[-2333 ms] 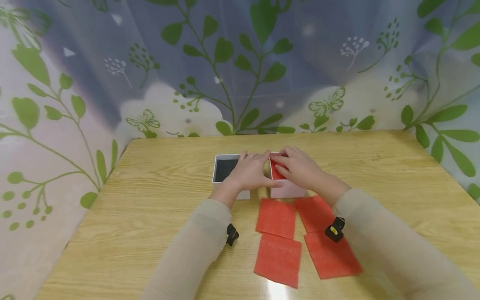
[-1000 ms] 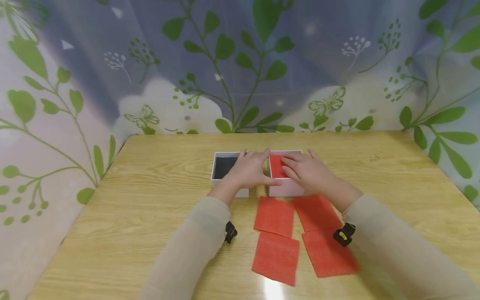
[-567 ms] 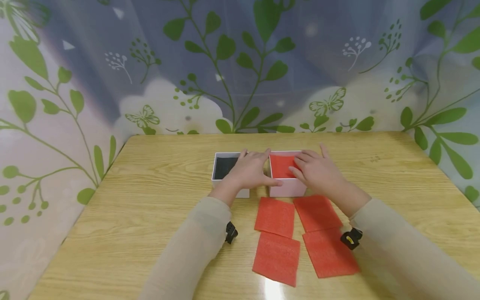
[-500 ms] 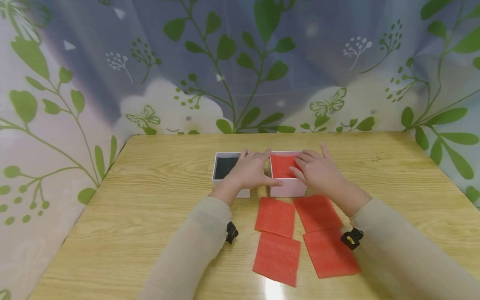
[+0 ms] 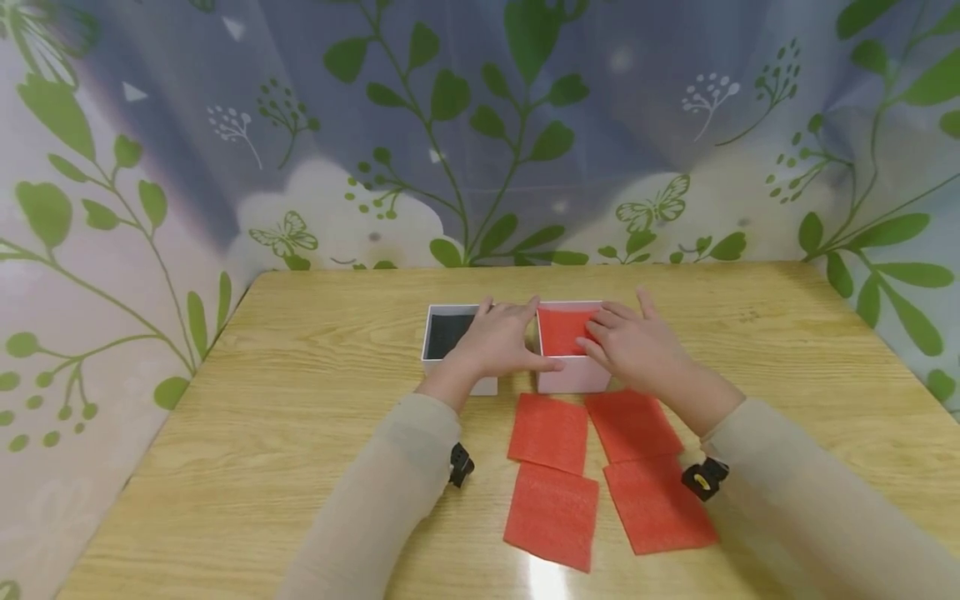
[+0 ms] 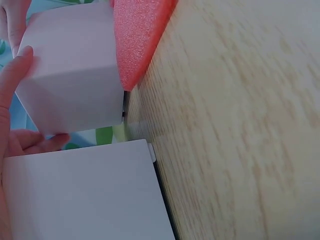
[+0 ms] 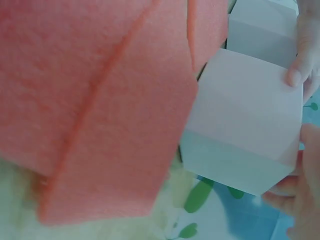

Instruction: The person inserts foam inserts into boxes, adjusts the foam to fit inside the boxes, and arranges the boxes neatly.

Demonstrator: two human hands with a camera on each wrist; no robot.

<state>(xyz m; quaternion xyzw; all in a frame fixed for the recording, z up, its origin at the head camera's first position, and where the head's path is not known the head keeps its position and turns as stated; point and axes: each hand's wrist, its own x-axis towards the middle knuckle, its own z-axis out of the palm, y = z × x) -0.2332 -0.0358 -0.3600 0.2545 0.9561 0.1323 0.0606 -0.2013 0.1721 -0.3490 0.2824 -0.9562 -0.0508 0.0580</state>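
Observation:
In the head view two small open white boxes stand side by side. My left hand point(image 5: 497, 340) grips the right box point(image 5: 572, 377), its thumb point(image 6: 20, 67) pressed against the front wall and its fingers along the left side. A red square sheet, like felt or thin foam, lies in this box. My right hand point(image 5: 633, 337) is at the box's right wall, with thumb and forefinger on the red sheet and one finger raised. The left box point(image 5: 489, 387) holds something dark, partly hidden by my left hand. Up close, the right box point(image 7: 245, 107) shows plain outer walls.
Several red squares point(image 5: 551, 515) lie in two columns on the wooden table point(image 5: 300, 433) in front of the right box. Some touch or slightly overlap. A patterned curtain point(image 5: 480, 142) hangs behind the table's back edge.
My right hand has moved from over the box's left part to its right wall, uncovering more of the red sheet. My left hand has stayed at the box.

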